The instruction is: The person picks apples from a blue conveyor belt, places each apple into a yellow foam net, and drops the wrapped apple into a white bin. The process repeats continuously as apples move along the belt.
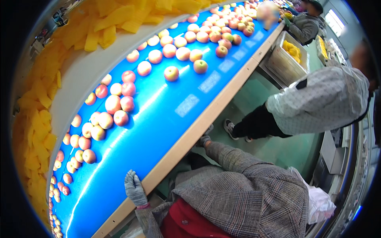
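Observation:
My left hand [134,188], in a grey knit glove, rests at the near edge of a blue conveyor belt [154,131], over the wooden rail [193,139]. Nothing shows in it, and its fingers are loosely bent. My right hand [204,139], also gloved in grey, hangs low just outside the rail; the rail's edge and the angle hide much of it. Red-and-yellow apples [113,104] lie in loose groups along the belt's far side, apart from both hands. A single apple [171,73] sits nearer the middle of the belt.
Yellow foam netting [119,17] is heaped on a pale ledge [89,56] beyond the belt. At right stands a person in a light patterned smock [318,101]. Behind them, a white crate [287,64] holds yellow netting. Farther along, another person [306,25] is beside the belt.

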Action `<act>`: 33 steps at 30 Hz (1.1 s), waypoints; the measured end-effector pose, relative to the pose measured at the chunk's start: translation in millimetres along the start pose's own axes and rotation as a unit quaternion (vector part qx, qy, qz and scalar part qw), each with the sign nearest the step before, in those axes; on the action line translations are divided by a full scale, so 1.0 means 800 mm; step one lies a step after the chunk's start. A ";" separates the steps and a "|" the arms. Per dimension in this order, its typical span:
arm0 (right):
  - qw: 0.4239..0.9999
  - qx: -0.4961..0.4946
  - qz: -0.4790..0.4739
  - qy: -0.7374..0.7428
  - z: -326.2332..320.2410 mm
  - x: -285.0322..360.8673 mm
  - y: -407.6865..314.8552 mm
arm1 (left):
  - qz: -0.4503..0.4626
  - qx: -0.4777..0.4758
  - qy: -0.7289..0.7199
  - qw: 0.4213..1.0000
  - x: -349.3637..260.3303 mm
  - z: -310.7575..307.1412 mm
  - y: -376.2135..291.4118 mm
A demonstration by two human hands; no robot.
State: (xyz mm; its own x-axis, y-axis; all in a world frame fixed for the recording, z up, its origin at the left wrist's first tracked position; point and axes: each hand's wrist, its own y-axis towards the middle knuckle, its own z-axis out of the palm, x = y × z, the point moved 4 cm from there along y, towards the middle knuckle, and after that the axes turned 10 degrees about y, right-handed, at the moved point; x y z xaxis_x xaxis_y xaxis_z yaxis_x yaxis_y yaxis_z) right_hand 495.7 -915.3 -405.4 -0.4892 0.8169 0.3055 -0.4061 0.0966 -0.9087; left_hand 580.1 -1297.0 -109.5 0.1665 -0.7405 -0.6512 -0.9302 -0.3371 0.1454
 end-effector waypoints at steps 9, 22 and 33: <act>0.934 -0.053 -0.102 -0.338 0.018 0.000 0.095 | -0.022 -0.010 0.102 0.995 -0.008 0.003 -0.001; 0.630 0.488 -0.260 -0.545 0.203 0.291 -0.375 | -0.014 -0.067 0.088 0.994 -0.002 0.002 0.007; 0.505 -0.001 -0.698 -0.508 0.651 0.503 -0.387 | -0.055 -0.034 0.060 0.996 0.094 0.029 0.009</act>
State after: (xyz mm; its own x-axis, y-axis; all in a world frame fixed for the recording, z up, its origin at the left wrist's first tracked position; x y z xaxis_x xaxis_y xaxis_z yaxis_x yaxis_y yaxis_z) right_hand 22.4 -912.6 147.4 0.1278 -0.7611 0.6360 -0.9021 0.1773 0.3935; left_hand 578.2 -1342.0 -175.0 0.3075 -0.7597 -0.5729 -0.8804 -0.4556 0.1316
